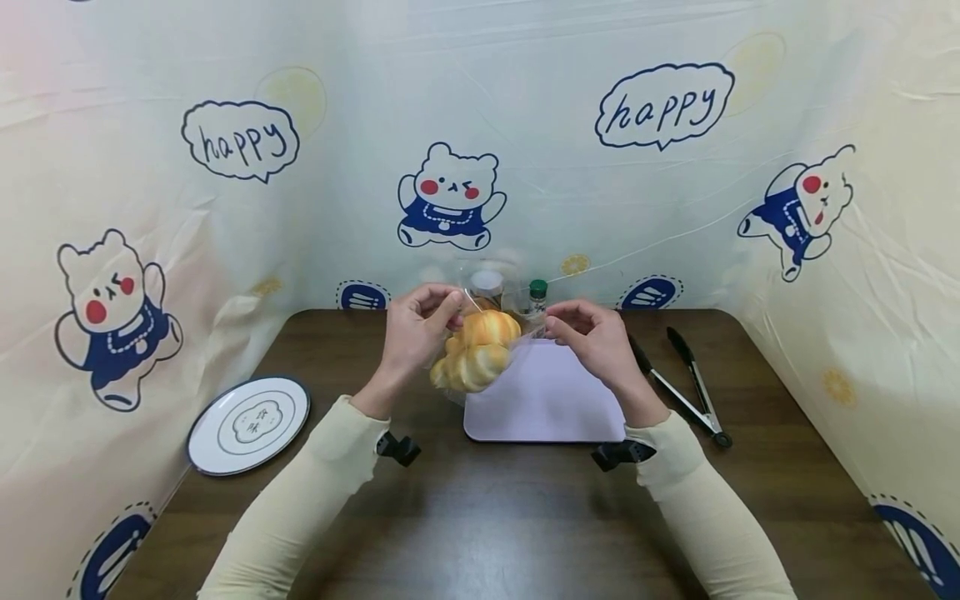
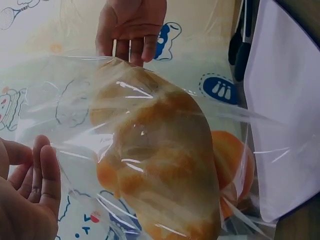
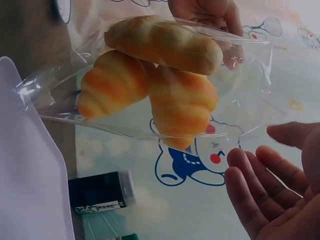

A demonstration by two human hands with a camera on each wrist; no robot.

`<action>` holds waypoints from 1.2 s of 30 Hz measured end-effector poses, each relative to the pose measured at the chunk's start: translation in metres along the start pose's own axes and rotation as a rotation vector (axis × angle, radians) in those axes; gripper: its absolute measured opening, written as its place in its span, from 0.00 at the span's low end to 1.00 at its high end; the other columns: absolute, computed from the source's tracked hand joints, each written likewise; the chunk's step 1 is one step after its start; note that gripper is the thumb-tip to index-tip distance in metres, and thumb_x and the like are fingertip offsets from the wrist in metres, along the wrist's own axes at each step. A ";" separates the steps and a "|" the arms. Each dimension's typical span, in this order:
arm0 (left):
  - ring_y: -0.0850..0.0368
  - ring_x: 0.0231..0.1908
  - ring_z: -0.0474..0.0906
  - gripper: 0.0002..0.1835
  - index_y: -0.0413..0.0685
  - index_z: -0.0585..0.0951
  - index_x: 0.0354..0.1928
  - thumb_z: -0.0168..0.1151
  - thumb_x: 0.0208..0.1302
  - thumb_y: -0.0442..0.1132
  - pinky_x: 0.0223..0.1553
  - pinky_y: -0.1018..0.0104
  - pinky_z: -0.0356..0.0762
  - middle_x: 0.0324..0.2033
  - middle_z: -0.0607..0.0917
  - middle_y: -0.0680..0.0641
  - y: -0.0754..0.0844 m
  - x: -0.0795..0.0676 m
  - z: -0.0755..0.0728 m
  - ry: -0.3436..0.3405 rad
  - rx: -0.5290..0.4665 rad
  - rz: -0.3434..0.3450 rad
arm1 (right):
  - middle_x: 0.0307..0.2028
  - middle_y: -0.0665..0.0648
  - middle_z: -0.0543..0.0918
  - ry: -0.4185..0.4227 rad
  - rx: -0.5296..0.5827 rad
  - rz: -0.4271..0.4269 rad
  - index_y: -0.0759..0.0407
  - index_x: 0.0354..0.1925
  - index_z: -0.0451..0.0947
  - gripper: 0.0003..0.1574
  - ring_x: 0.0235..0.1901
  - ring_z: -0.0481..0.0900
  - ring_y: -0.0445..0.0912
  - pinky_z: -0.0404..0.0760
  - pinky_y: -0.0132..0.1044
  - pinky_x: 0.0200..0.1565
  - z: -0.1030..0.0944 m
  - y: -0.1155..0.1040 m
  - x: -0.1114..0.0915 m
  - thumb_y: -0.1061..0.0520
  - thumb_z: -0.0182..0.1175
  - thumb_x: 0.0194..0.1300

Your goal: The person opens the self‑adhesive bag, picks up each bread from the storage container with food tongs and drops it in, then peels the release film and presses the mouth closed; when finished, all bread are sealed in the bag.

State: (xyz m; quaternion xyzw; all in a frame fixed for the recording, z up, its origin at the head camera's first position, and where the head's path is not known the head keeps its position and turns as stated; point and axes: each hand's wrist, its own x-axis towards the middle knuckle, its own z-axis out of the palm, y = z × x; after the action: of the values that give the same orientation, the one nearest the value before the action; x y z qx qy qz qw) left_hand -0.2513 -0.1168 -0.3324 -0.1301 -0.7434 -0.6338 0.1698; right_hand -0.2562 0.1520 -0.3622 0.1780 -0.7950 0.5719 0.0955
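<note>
A clear plastic bag (image 3: pixel 250 100) hangs in the air above the table, between both hands. Inside it are a long pale bread roll (image 3: pixel 165 45) and two croissant-shaped rolls (image 3: pixel 115 82), seen apart in the right wrist view. At the bag's upper left edge, my left hand (image 1: pixel 420 325) pinches the film between thumb and fingers. My right hand (image 1: pixel 596 337) is beside the opposite edge. Its thumb and fingers stand apart in the right wrist view, close to the film; whether they touch it I cannot tell. Loose film partly blurs the view of the rolls.
Below the bag lies a pale purple board (image 1: pixel 555 400). Black-and-silver tongs (image 1: pixel 708 412) rest at the right, and a white plate (image 1: pixel 210 425) at the left. Behind the bag stand a white-lidded jar (image 1: pixel 487 283) and a green-capped bottle (image 1: pixel 537 288). A printed cloth (image 1: pixel 555 200) surrounds the table.
</note>
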 end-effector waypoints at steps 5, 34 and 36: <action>0.59 0.25 0.84 0.13 0.39 0.86 0.42 0.66 0.67 0.44 0.33 0.67 0.85 0.35 0.89 0.35 0.001 -0.001 0.000 0.001 0.014 0.012 | 0.39 0.56 0.89 -0.008 -0.091 0.004 0.51 0.45 0.87 0.16 0.36 0.85 0.51 0.84 0.38 0.37 0.004 0.000 -0.001 0.44 0.68 0.64; 0.66 0.33 0.79 0.12 0.33 0.85 0.47 0.63 0.67 0.35 0.35 0.77 0.75 0.41 0.87 0.32 0.034 -0.014 -0.001 0.048 0.077 0.082 | 0.32 0.49 0.89 0.207 0.135 0.034 0.66 0.37 0.79 0.11 0.23 0.84 0.41 0.78 0.36 0.23 -0.008 -0.003 0.004 0.58 0.58 0.70; 0.66 0.32 0.78 0.12 0.33 0.86 0.45 0.63 0.67 0.36 0.33 0.77 0.74 0.39 0.87 0.32 0.035 -0.014 -0.001 0.044 0.077 0.080 | 0.33 0.52 0.89 0.202 0.124 0.034 0.65 0.36 0.79 0.11 0.23 0.84 0.42 0.79 0.38 0.23 -0.007 -0.002 0.003 0.57 0.58 0.70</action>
State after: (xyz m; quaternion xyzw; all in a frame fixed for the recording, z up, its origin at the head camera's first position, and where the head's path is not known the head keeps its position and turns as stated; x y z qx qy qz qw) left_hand -0.2240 -0.1114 -0.3068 -0.1393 -0.7575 -0.6000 0.2163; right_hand -0.2587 0.1570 -0.3572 0.1115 -0.7473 0.6367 0.1538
